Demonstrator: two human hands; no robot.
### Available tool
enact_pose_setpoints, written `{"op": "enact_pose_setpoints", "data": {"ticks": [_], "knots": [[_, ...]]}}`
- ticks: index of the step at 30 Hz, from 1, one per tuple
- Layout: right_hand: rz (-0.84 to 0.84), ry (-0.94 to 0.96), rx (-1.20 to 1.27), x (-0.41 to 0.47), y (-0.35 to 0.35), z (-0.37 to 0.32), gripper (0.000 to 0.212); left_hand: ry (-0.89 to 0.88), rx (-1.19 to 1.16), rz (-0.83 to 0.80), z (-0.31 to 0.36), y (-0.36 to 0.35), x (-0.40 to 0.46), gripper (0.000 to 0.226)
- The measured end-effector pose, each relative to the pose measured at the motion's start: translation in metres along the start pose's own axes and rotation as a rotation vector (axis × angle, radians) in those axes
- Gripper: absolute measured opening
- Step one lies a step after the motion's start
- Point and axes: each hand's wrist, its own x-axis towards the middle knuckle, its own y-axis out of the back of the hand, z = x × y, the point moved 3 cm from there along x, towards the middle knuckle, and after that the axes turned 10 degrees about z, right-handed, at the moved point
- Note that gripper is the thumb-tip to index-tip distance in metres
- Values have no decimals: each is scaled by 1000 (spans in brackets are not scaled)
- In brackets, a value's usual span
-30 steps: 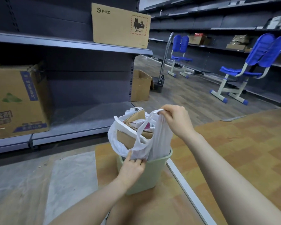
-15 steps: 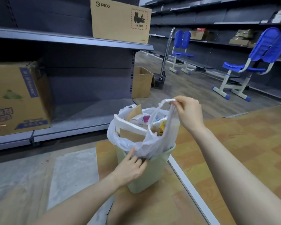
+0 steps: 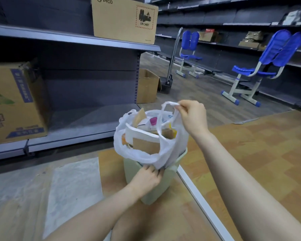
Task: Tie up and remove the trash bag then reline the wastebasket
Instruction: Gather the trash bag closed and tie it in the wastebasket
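1. Head view, the step in hand: While the right hand pinches one handle loop of the white trash bag and holds it up above the load, the left hand has its fingers curled round the bag's near edge, low against the rim of the pale green wastebasket. The bag sits in the wastebasket, its mouth wide open, stuffed with cardboard pieces and paper that stand above the rim.
   - To do this well, I would judge the left hand should work the near edge free of the rim and find the second handle, then bring both loops together over the middle before knotting.
   - The cardboard corners look stiff; pressing them down first would spare the thin plastic a tear and leave slack for the knot.
   - The wastebasket looks light, so it may ride up with the bag unless it is steadied.

2. Head view, against the earlier frames: The right hand has carried its loop higher and further right than a second ago, drawing that side of the bag taut. The left hand keeps its hold at the same near edge, though its fingers now tuck deeper under the plastic. The second handle remains slack.
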Motion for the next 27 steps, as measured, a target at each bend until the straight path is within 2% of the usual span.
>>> {"op": "enact_pose_setpoints", "data": {"ticks": [2, 4, 5, 7, 9, 11, 16, 20, 26, 27], "knots": [[46, -8, 0, 2, 7, 4, 18, -24, -8, 49, 2, -2, -2, 46], [153, 15, 75, 10, 17, 2, 18, 0, -36, 36, -3, 3, 2, 43], [155, 16, 88, 11, 17, 2, 18, 0, -52, 33, -5, 3, 2, 41], [69, -20, 27, 1, 7, 9, 19, -48, -92, 28, -8, 2, -5, 36], [4, -63, -31, -9, -2, 24, 19, -118, -125, -4, -13, -2, -15, 48], [-20, -89, -55, -8, 0, 32, 19, -110, -160, -40, -24, 4, -20, 57], [-40, -128, -90, -3, 6, 35, 20, -81, -98, -17, -47, 15, -26, 39], [-2, -170, -87, -5, 9, 38, 20, -100, 22, -9, -31, 3, -19, 15], [-34, -243, -92, -6, 12, 45, 20, 76, 75, 86, -2, -1, 15, 17], [-50, -256, -102, -7, 12, 46, 20, 90, 9, 53, -5, -6, 15, 32]]}}
